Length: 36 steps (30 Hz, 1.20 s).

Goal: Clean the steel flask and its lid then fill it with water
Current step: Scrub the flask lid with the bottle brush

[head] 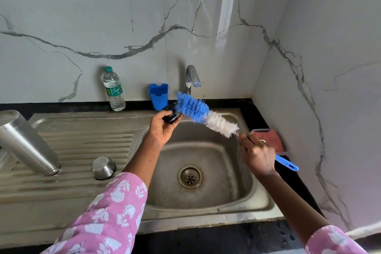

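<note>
L hand (162, 129) pinched the black lid (170, 118) over the sink (226, 171) to catch drips, R hand (257, 154) gripped the brush (194, 109) handle, bristles against the lid, while the steel flask (24, 142) leaned mouth-down on the drainboard (82, 140), prob. draining.

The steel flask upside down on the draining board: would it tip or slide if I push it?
Probably tips easily: the steel flask stands on its narrow mouth, wide body above, on the ridged draining board. Once down, its round body would likely roll. Smooth steel may be slippery.
</note>
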### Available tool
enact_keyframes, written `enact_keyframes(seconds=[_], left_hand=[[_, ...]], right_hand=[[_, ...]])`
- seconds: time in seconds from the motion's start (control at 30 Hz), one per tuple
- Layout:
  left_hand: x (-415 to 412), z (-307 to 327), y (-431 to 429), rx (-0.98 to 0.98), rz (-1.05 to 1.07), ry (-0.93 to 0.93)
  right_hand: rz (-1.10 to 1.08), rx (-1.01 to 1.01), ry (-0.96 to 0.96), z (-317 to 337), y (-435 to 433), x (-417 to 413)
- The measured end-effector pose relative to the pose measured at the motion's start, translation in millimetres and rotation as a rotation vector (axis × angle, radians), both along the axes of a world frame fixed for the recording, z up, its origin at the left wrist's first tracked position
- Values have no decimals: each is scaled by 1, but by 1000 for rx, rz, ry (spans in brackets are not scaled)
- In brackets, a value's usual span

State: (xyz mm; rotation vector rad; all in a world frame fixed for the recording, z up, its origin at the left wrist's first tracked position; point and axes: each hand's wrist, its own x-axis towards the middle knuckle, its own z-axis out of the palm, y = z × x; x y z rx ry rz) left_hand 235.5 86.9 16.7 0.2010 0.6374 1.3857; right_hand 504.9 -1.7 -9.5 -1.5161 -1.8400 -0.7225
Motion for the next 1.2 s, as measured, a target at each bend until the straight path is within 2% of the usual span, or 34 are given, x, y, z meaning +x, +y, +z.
enact_keyframes(seconds=[0.1, 0.23, 0.33, 0.5, 0.73, 1.2], left_hand=[[4, 0, 1, -31, 36, 42], [5, -3, 2, -169, 30, 296], [5, -6, 1, -220, 17, 394], [5, -10, -2, -150, -5, 427], [3, -12, -2, -103, 66, 432], [-1, -8, -4, -66, 41, 384]], right_hand=[[-6, -28, 70, 4, 0, -6], [-18, -64, 121, 7, 0, -9], [-19, -84, 117, 9, 0, -11], [-1, -80, 53, 15, -2, -14], [62, 59, -244, 30, -13, -12], [56, 66, -296, 52, -5, -21]])
